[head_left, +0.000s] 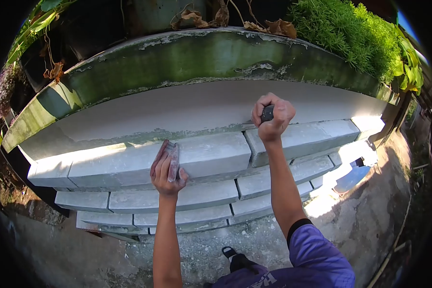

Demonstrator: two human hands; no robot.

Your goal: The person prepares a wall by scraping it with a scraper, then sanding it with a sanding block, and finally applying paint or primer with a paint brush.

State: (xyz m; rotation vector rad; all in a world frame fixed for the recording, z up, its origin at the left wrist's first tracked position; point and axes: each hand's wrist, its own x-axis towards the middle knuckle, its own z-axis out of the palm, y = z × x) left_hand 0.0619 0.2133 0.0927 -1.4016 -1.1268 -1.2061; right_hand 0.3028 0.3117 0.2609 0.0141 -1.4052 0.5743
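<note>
My left hand [164,169] is closed around a dusty, reddish-grey flat block [174,165], whose exact kind I cannot make out. It rests over the top course of pale blocks [209,151]. Higher and to the right, my right hand [279,117] is wrapped around a tool with a dark rounded handle [267,114]. The handle's end points towards me, and the rest of the tool is hidden behind the fist. Behind that fist runs a smooth pale wall face [192,113], with a rough greenish seam [163,135] along its foot.
A mossy, peeling ledge [192,62] overhangs the wall face. Leafy green plants [345,33] and dry leaves [281,28] sit above it. Lower block courses step down towards the concrete ground [360,225]. A blue round object [353,180] lies at the right.
</note>
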